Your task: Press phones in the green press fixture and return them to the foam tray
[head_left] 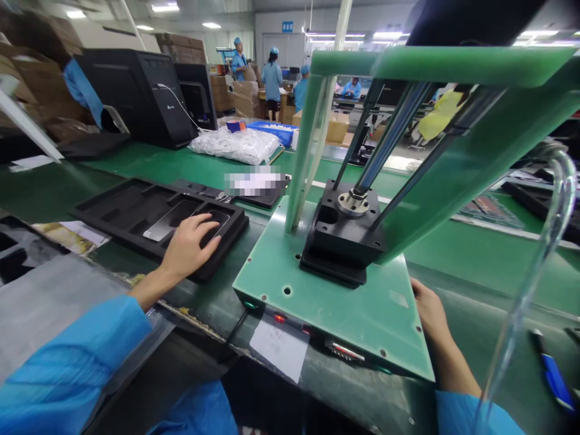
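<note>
My left hand point(189, 246) rests over the right end of a black compartmented tray point(111, 226), fingers curved and thumb held apart. Beneath its fingertips lies a thin, shiny rectangular panel point(223, 221); the hand partly covers it, and I see no clear grip. A second glossy panel point(165, 225) sits in the neighbouring compartment. My right hand point(429, 309) is against the right side of a green bench press point(326, 317), its fingertips hidden behind the base. The press's black block point(347, 232) is down at the base, below metal rods.
Clear tubing point(539, 260) hangs at the right, near a blue-handled tool point(556, 380). Behind the tray are a bubble-wrapped bundle point(238, 144) and a black computer case point(140, 96). A paper label point(281, 350) hangs at the bench edge. Several people work farther back.
</note>
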### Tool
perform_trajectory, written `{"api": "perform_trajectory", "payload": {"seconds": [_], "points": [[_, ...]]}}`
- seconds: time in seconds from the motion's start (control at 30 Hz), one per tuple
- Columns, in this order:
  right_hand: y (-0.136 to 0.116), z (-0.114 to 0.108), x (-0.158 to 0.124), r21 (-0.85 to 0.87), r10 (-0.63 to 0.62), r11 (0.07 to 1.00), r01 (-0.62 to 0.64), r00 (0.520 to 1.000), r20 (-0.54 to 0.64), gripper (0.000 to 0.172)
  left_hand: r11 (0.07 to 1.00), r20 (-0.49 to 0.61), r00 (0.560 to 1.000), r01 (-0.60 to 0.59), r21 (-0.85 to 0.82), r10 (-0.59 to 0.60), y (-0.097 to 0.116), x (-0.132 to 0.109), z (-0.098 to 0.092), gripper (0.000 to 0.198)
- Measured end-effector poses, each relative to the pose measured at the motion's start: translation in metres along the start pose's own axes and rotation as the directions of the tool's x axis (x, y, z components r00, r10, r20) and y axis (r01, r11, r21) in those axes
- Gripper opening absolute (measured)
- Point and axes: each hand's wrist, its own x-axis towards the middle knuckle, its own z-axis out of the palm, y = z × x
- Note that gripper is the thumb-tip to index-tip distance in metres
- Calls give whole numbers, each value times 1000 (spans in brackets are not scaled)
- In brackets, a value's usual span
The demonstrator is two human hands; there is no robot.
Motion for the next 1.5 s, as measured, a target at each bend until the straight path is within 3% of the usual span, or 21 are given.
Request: {"api": "perform_trajectory", "payload": {"seconds": [0.1, 0.2, 0.37, 0.47, 0.63, 1.5], "points": [[-1, -1, 0, 2, 1, 1000, -1, 1000, -4, 69, 950, -3, 955, -296, -95, 297, 42, -1, -11, 30], [-3, -1, 0, 8, -3, 1000, 3, 1000, -6, 67, 865, 52, 878, -456, -210, 476, 79, 2, -21, 28], [-2, 0, 0, 16, -10, 1000, 10, 1000, 0, 67, 769, 283, 721, -544, -335, 633, 125, 10, -18, 59], [4, 2, 2, 22, -17, 1000, 17, 1000, 5, 70, 765, 367, 678, -493, -415, 636, 147, 21, -5, 83], [12, 3, 3, 29, -31, 999, 31, 999, 6, 66, 783, 411, 677, -436, -444, 610, 161, 34, 8, 72], [12, 4, 1, 61, -102, 993, 103, 995, -10, 55, 767, 314, 726, -447, -461, 612, 160, 29, 9, 58]]}}
